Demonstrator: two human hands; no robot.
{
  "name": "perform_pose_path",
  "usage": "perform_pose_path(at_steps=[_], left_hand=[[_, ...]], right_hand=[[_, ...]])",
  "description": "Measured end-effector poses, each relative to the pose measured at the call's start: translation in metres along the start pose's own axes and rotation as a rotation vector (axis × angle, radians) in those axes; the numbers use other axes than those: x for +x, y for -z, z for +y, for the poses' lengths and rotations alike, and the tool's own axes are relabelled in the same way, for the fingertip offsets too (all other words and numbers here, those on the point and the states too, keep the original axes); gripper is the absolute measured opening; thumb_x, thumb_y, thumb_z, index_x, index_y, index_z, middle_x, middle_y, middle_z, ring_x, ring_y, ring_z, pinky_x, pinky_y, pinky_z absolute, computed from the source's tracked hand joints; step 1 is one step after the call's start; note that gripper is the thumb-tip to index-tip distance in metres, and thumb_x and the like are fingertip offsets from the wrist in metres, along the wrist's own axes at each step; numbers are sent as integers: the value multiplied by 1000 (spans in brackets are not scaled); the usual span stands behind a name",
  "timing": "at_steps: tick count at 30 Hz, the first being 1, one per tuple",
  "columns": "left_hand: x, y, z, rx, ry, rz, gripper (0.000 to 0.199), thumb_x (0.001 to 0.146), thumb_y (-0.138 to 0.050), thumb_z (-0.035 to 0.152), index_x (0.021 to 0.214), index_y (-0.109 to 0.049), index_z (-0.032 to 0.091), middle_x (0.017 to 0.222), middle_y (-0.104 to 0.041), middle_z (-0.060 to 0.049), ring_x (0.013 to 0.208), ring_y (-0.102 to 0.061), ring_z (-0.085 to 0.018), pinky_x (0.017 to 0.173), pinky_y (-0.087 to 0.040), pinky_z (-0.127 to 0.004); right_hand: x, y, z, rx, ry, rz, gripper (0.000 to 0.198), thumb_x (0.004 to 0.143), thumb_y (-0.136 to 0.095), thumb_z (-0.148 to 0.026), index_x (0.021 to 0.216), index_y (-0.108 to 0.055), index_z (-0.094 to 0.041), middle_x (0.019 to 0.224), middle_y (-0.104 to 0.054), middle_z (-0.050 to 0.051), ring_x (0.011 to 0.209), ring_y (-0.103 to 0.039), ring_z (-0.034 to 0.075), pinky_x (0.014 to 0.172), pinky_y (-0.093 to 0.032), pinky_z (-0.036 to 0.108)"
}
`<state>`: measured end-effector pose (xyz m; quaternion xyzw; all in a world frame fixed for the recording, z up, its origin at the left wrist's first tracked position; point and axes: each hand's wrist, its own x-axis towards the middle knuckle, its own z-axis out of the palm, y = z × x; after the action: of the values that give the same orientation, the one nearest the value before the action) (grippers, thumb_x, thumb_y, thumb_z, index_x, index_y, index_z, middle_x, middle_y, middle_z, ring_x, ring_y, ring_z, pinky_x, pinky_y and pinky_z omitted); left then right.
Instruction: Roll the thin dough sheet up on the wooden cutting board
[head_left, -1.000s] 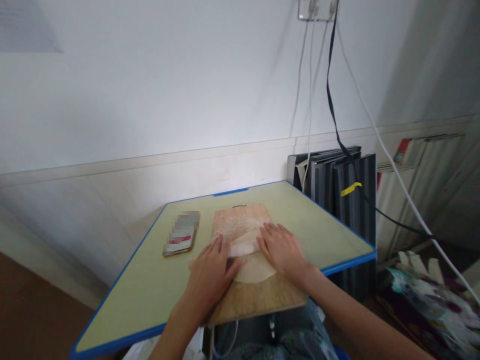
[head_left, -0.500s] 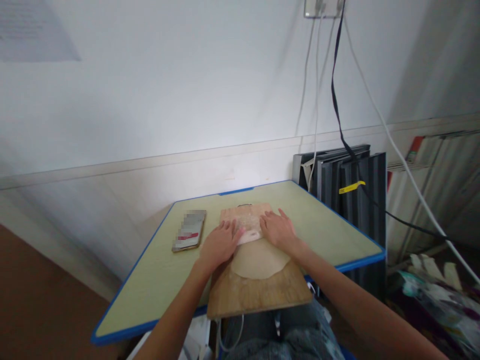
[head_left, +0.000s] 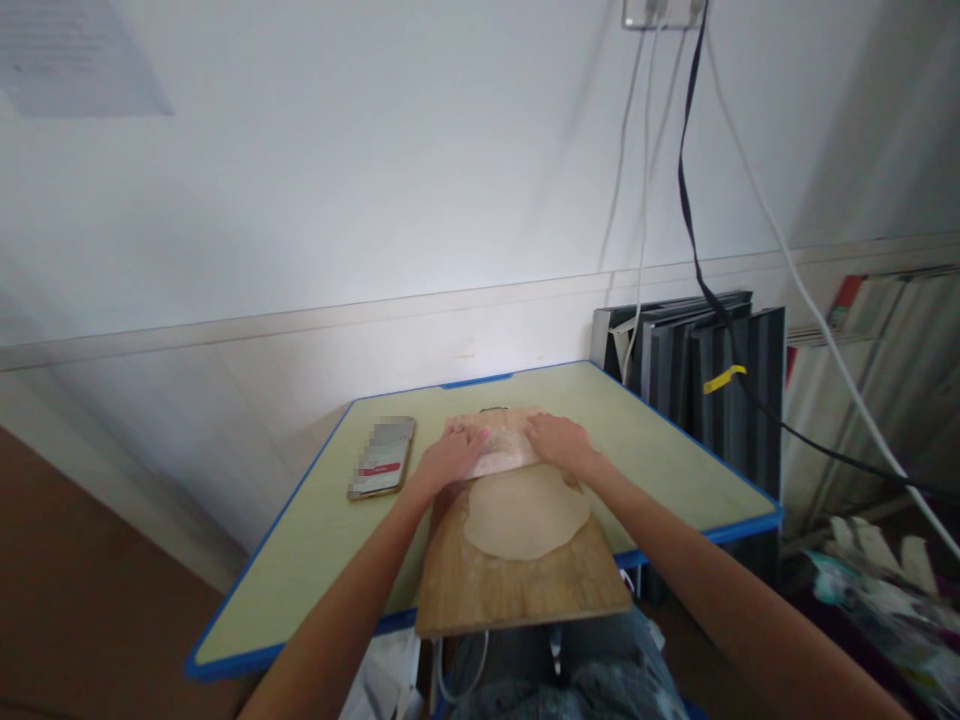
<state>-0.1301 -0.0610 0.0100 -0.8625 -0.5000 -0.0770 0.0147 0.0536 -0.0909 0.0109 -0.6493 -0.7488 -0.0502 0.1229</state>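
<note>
Dough [head_left: 526,515] flat, pale, roughly round

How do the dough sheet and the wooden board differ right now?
The dough sheet is pale cream and plain, while the wooden board is browner with visible grain. The dough sheet has a rounded, uneven near edge; the wooden board's is straight. The dough sheet lies on the wooden board, which itself juts past the table's near edge. Both look thin and broad.

Dough [head_left: 526,520] on board [head_left: 517,598], board on table [head_left: 315,560]; phone [head_left: 385,458] left.
</note>
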Motion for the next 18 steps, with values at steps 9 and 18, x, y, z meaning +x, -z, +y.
perform_pose_path(at_steps=[9, 18], left_hand=[[-47, 1, 13, -25, -75, -53, 47, 93, -23, 42, 129, -40, 17, 136, -43, -10, 127, -36, -20, 102, -31, -36], [-8, -1, 6, 3, 75, 5, 33, 86, -49, 38, 110, -54, 15, 114, -56, -8, 101, -55, -21, 85, -45, -45]], right_hand=[[-52, 3, -1, -9, 69, 48, 43, 94, -22, -25, 109, -60, -12, 119, -58, 14, 111, -52, 21, 94, -35, 33], [-17, -2, 1, 5, -10, 12, 42, 93, -23, -28, 102, -63, -17, 102, -67, 11, 89, -64, 24, 74, -47, 35]])
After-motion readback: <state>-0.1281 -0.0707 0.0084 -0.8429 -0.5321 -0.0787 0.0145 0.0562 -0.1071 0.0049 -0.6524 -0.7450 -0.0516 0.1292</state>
